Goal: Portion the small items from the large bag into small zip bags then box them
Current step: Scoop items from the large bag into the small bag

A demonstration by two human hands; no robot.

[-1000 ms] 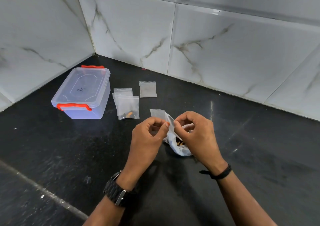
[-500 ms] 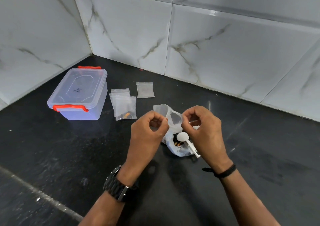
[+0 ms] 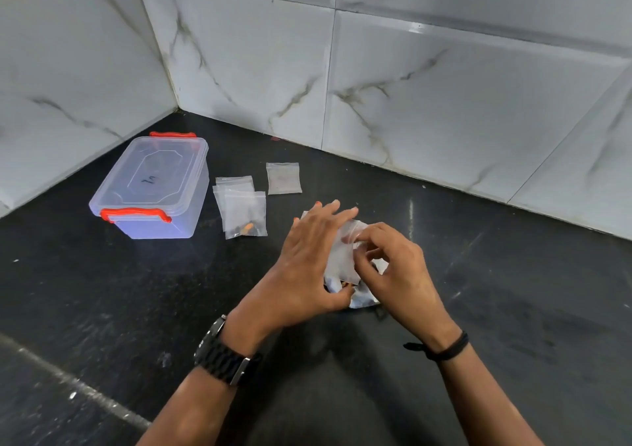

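Head view is showing the left hand (image 3: 309, 261) supporting a small zip bag (image 3: 343, 257) with straight fingers, above the large bag (image 3: 362, 297), while the right hand (image 3: 393, 268) is pinching its mouth. Bag-opening is apparently underway; filling requires a held-open mouth. The box (image 3: 154, 189) is standing closed, well apart.

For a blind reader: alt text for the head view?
Two hands work a small zip bag over the large bag on a black counter; right hand pinches it, left hand lies flat. Behind: lidded clear box, more zip bags.
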